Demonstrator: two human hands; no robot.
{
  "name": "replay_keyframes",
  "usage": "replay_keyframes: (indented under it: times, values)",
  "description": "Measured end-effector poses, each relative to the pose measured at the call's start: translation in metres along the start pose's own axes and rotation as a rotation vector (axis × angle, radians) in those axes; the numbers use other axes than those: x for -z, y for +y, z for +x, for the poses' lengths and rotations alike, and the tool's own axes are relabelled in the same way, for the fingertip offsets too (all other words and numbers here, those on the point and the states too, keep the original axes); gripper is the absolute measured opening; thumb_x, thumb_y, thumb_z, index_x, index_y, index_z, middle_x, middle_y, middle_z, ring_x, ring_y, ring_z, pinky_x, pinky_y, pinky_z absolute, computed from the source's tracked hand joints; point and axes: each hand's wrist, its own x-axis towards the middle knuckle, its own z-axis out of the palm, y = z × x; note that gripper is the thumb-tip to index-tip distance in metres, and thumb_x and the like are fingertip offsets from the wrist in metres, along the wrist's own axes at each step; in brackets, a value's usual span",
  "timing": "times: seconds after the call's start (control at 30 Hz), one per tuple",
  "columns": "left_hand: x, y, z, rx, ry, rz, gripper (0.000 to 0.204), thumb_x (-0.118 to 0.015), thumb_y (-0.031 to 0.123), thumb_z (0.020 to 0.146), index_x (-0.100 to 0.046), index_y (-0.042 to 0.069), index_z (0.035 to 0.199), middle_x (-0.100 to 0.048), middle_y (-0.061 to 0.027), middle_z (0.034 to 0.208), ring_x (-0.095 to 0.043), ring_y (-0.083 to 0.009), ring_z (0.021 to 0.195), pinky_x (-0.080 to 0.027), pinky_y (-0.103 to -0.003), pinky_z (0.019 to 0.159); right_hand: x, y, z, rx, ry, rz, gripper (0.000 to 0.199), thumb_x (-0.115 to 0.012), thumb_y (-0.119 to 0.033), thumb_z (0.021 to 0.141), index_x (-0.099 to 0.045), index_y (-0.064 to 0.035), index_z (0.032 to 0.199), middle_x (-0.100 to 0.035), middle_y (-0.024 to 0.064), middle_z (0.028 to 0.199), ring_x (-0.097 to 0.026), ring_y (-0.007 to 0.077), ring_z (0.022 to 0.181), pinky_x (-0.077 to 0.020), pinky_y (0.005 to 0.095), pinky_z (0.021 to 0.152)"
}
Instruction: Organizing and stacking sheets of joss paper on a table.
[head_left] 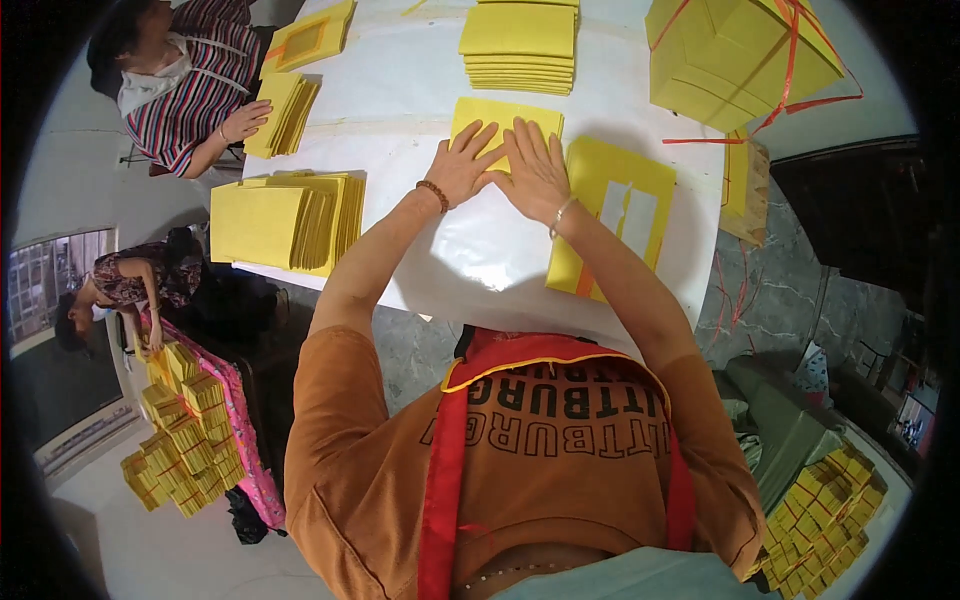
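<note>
**My hands press a yellow paper flat**

Both my hands lie side by side on one yellow paper sheet (pixel 505 125) in the middle of the white table (pixel 420 90). My left hand (pixel 468 165) is flat, its fingers (pixel 487 138) spread wide, gripping nothing. My right hand (pixel 535 170) is flat too, fingers straight, pressing down. Just to the right lies a yellow paper with white strips (pixel 612 215). At the far edge sits a neat stack of yellow sheets (pixel 520 45). A fanned pile of yellow papers (pixel 285 220) rests at the left edge. A tied yellow bundle (pixel 735 55) sits at the far right corner.
</note>
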Motion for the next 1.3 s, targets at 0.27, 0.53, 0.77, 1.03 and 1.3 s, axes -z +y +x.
replay_keyframes:
  times: [0.27,0.53,0.77,1.03,1.3]
  values:
    - [0.002,0.001,0.004,0.078,-0.021,-0.118,0.049,-0.043,0.039,0.088,-0.036,0.02,0.132,-0.025,-0.0055,0.142,-0.021,-0.0256,0.131,-0.027,-0.047,0.098,-0.01,0.005,0.01,-0.081,-0.206,0.019,0.076,-0.026,-0.057,0.087,-0.013,-0.0037,0.14,-0.005,0.0133,0.148,0.001,0.0269,0.136,0.0022,0.0444,0.108]
    - [-0.002,0.001,0.001,0.118,-0.028,-0.033,0.052,-0.032,0.043,0.091,-0.032,0.016,0.135,-0.02,-0.0085,0.144,-0.017,-0.0258,0.132,-0.022,-0.049,0.101,-0.002,0.0,0.007,-0.136,-0.291,0.092,0.079,-0.033,-0.055,0.084,-0.009,-0.0067,0.141,0.002,0.0066,0.149,0.009,0.0226,0.136,-0.0003,0.0613,0.102]
    - [0.002,0.006,0.002,0.137,-0.089,-0.058,0.052,-0.038,0.039,0.09,-0.029,0.017,0.136,-0.016,-0.0084,0.145,-0.015,-0.0264,0.133,-0.026,-0.048,0.1,0.0,0.005,0.006,-0.096,-0.36,0.128,0.093,-0.053,-0.05,0.078,-0.002,-0.0067,0.141,0.009,0.0073,0.148,0.013,0.0238,0.136,-0.007,0.0604,0.102]
    - [0.008,0.003,0.004,0.114,-0.097,-0.074,0.059,-0.041,0.045,0.088,-0.028,0.014,0.136,-0.016,-0.0099,0.145,-0.015,-0.0285,0.133,-0.028,-0.05,0.098,-0.01,0.007,0.009,-0.084,-0.306,0.064,0.097,-0.059,-0.048,0.072,-0.004,-0.0075,0.141,0.006,0.0067,0.148,0.009,0.0243,0.136,-0.0103,0.0613,0.102]
    - [0.002,0.001,0.007,0.014,-0.06,0.011,0.075,-0.06,0.038,0.077,-0.025,0.01,0.137,-0.017,-0.0157,0.143,-0.02,-0.0342,0.13,-0.035,-0.048,0.095,-0.009,0.017,0.012,-0.067,-0.298,0.156,0.096,-0.064,-0.047,0.071,-0.01,-0.0073,0.141,0.001,0.0085,0.148,0.004,0.0256,0.136,-0.0148,0.0638,0.099]
